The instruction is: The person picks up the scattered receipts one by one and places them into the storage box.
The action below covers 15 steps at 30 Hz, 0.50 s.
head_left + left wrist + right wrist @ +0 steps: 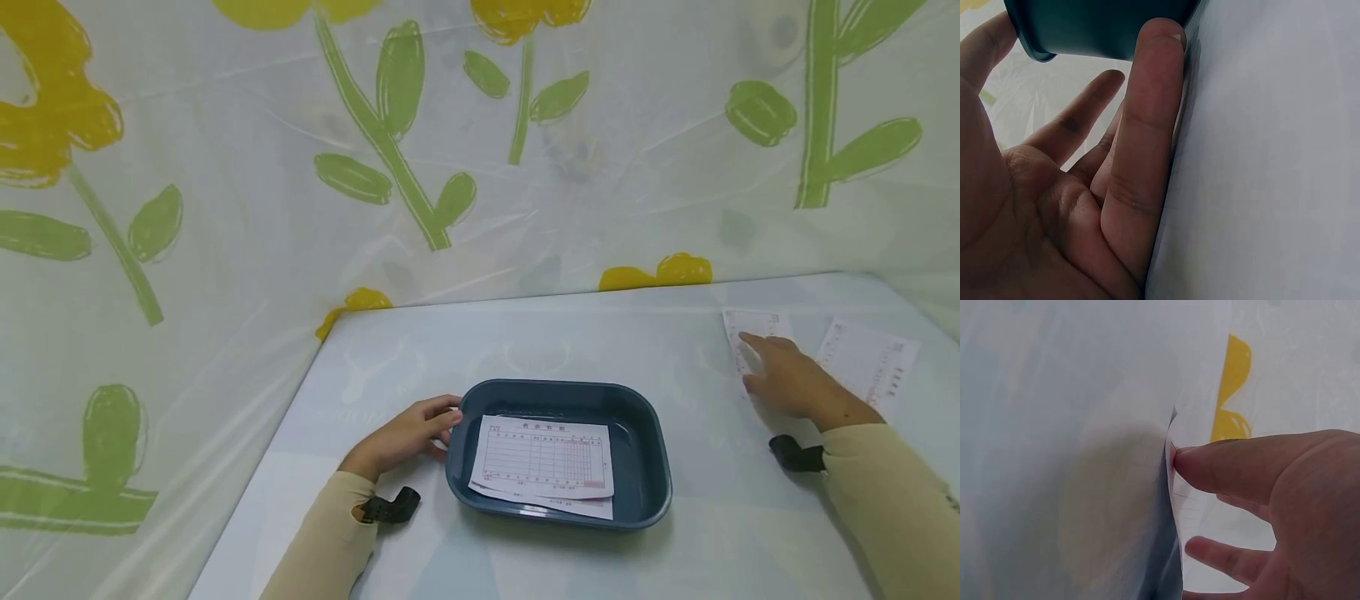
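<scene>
In the head view a dark blue rectangular tray (pixel 651 467) stands on the table, with printed receipt forms (pixel 543 454) lying overlapped in it. My left hand (pixel 408 435) rests at the tray's left end. Its extended fingers touch the rim and outer wall, as the left wrist view shows close up. At the far right, my right hand (pixel 795 379) reaches over a printed paper slip (pixel 757 321) with the index finger stretched out. In the right wrist view a fingertip touches the slip (pixel 1175 506), whose edge stands slightly raised; the other fingers are spread apart.
Another printed sheet (pixel 862 354) lies right of my right hand, partly covered by it. Behind the white table (pixel 420 342) hangs a pale sheet (pixel 247 167) with yellow flowers and green leaves. A black strap (pixel 797 454) is on the right wrist.
</scene>
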Each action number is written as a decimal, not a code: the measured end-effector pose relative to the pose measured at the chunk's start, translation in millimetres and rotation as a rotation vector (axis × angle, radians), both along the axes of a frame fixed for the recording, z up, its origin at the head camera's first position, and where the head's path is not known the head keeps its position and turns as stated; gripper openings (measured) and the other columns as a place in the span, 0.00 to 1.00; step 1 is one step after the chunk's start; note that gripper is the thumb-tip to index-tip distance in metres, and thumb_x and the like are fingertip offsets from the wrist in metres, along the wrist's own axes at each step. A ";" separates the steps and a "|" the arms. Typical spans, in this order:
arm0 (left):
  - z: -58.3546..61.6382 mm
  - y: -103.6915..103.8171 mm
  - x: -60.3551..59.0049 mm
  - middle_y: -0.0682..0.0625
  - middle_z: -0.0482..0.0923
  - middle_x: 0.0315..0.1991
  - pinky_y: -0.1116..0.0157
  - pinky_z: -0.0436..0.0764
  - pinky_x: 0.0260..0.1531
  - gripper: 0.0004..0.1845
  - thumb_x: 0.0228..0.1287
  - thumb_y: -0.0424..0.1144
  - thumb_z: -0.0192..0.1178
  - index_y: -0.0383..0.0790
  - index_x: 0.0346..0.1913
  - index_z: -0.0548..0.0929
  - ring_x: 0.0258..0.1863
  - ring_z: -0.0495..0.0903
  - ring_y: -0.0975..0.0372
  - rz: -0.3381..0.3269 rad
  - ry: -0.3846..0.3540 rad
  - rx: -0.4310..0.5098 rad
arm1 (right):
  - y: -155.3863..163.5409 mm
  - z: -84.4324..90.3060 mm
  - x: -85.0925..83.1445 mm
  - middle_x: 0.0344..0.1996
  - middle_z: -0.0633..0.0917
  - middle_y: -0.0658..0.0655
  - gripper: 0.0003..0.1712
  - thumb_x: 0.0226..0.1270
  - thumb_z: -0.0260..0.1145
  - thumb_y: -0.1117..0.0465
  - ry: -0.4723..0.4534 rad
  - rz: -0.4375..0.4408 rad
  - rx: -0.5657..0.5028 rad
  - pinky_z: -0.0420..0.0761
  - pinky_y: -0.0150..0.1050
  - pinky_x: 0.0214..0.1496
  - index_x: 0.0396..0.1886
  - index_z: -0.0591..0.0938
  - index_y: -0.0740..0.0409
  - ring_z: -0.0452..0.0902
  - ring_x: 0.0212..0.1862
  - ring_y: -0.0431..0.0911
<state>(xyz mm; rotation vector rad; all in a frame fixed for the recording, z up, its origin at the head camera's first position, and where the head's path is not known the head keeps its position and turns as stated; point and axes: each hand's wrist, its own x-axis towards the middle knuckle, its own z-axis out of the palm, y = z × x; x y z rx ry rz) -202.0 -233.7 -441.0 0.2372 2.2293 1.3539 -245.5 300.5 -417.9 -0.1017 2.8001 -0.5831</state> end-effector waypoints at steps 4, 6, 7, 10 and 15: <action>-0.5 0.6 0.2 0.45 0.81 0.51 0.58 0.86 0.46 0.30 0.74 0.56 0.53 0.43 0.71 0.70 0.41 0.81 0.59 0.001 -0.001 -0.008 | 1.3 -1.0 -1.0 0.68 0.50 0.86 0.49 0.69 0.63 0.57 -0.008 -0.016 0.008 0.55 0.77 0.65 0.77 0.47 0.73 0.47 0.68 0.81; -0.6 0.9 0.2 0.45 0.81 0.50 0.58 0.86 0.46 0.30 0.74 0.56 0.54 0.43 0.70 0.70 0.41 0.81 0.59 0.002 0.001 -0.007 | 2.9 -1.8 -1.0 0.67 0.51 0.87 0.50 0.69 0.63 0.54 -0.012 -0.031 0.025 0.56 0.77 0.65 0.75 0.48 0.76 0.47 0.67 0.82; -0.7 1.1 0.0 0.46 0.82 0.50 0.58 0.86 0.46 0.30 0.74 0.56 0.54 0.44 0.70 0.71 0.41 0.81 0.59 0.003 0.003 -0.008 | 4.1 -2.0 -0.9 0.66 0.52 0.88 0.51 0.69 0.63 0.51 -0.016 -0.040 0.036 0.56 0.77 0.65 0.74 0.48 0.78 0.47 0.67 0.82; -1.2 1.7 -0.3 0.46 0.82 0.49 0.57 0.86 0.45 0.30 0.73 0.57 0.54 0.44 0.70 0.71 0.41 0.82 0.59 0.004 0.009 -0.012 | 7.1 -2.1 -0.4 0.64 0.54 0.90 0.56 0.69 0.62 0.45 -0.038 -0.065 0.075 0.60 0.77 0.63 0.72 0.46 0.84 0.51 0.65 0.83; -1.0 2.0 -1.1 0.47 0.82 0.50 0.57 0.86 0.46 0.30 0.73 0.57 0.54 0.45 0.70 0.71 0.41 0.82 0.58 0.005 0.007 -0.016 | 7.9 -0.1 0.8 0.62 0.55 0.91 0.60 0.69 0.60 0.41 -0.059 -0.067 0.099 0.67 0.76 0.58 0.71 0.40 0.85 0.57 0.61 0.84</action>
